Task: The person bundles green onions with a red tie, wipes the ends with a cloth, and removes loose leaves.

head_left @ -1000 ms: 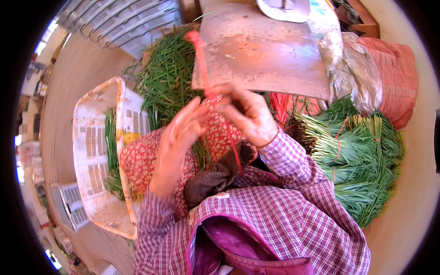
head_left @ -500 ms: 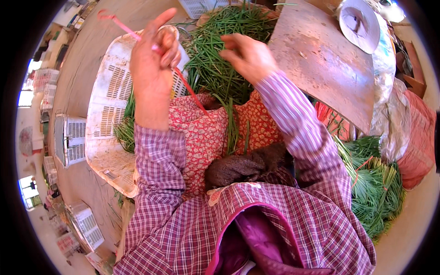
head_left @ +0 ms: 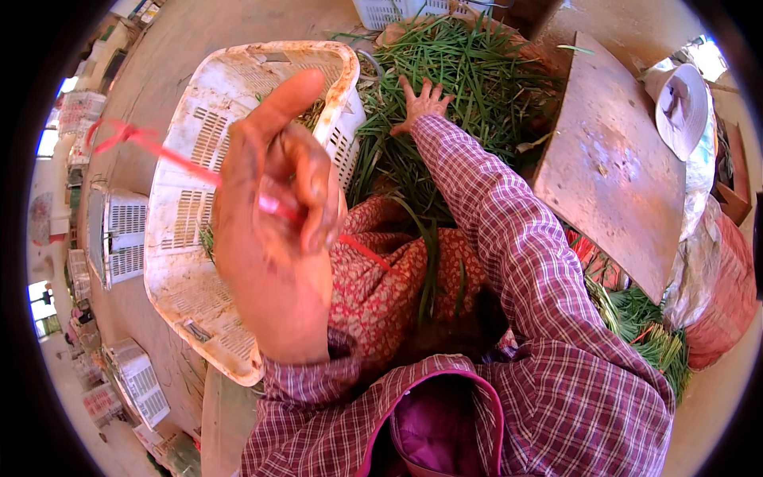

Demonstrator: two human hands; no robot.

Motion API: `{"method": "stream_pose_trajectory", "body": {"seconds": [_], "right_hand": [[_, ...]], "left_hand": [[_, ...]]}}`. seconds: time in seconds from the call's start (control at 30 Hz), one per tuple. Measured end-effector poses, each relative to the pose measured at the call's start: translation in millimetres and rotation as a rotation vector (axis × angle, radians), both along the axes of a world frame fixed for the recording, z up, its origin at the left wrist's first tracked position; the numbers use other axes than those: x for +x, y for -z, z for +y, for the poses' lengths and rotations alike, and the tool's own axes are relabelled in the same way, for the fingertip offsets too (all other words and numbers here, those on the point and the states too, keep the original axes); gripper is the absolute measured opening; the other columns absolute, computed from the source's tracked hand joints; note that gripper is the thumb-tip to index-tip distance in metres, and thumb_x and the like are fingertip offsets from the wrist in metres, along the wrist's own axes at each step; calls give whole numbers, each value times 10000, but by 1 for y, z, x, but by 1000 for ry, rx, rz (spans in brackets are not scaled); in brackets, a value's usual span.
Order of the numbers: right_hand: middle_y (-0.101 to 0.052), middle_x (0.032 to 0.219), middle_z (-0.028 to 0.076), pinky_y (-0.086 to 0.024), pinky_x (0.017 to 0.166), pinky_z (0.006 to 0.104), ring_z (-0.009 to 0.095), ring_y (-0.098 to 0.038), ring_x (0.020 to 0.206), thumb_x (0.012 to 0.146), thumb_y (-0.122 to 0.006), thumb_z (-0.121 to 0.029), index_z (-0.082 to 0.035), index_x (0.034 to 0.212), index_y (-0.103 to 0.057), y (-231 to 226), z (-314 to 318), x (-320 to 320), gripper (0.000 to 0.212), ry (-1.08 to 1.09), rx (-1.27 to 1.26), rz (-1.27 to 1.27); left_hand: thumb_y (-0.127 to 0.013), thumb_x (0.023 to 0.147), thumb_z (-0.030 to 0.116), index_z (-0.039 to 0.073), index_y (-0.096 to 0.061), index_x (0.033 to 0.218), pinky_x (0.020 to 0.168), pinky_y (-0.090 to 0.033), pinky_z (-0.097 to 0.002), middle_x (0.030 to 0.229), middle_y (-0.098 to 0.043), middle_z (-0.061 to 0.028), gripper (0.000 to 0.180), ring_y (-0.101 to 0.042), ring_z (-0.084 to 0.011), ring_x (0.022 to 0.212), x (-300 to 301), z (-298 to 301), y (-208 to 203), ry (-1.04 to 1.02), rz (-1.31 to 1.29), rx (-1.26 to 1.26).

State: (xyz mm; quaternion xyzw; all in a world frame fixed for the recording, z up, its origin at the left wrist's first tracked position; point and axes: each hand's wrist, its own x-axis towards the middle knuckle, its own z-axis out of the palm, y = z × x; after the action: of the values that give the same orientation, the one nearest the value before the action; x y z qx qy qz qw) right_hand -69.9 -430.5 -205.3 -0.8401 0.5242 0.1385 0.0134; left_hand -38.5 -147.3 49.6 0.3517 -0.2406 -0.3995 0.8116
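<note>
My left hand (head_left: 274, 230) is raised close to the camera, its index finger pointing up and the other fingers curled. A red plastic tie strip (head_left: 191, 167) runs through its curled fingers, with a knotted loop at the far left end and the other end trailing toward my lap. My right hand (head_left: 423, 105) reaches forward, fingers spread on a loose heap of long green leaves (head_left: 485, 67) that look like garlic chives. A few of these leaves lie over the red flowered cloth (head_left: 373, 318) on my lap.
To the left stands a dirty white plastic basket (head_left: 179, 238) with some greens in it. A flat board (head_left: 620, 159) leans at the right beside a pale hat (head_left: 685, 107). Tied green bundles (head_left: 664, 350) and a red sack (head_left: 723, 290) lie at the far right.
My right hand has stretched forward and spread onto the green heap. My left hand has come nearer the camera, still holding the red strip. The whole view has shifted.
</note>
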Motion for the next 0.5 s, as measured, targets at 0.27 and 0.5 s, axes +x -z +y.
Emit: {"method": "stream_pose_trajectory", "body": {"seconds": [0.27,0.5], "right_hand": [[-470,1237,210,-512,680,456,359,-606,932,844,-634,-128,-310,1509,-180,77,-31,-16,826,-152,-162,19],[-619,971,234,-498,736,548,437,-634,834,811,-655,-208,-49,1158,-481,-65,-23,23,420,10,-265,-943]], "left_hand": [[-322,1051,329,-56,-437,1309,373,-300,-202,645,-395,1,478,-325,-67,404,8,3,7,111,8,-89],[-352,1043,337,-55,-482,1263,386,-272,-201,631,-408,15,468,-321,-49,417,11,0,9,52,37,-57]]}}
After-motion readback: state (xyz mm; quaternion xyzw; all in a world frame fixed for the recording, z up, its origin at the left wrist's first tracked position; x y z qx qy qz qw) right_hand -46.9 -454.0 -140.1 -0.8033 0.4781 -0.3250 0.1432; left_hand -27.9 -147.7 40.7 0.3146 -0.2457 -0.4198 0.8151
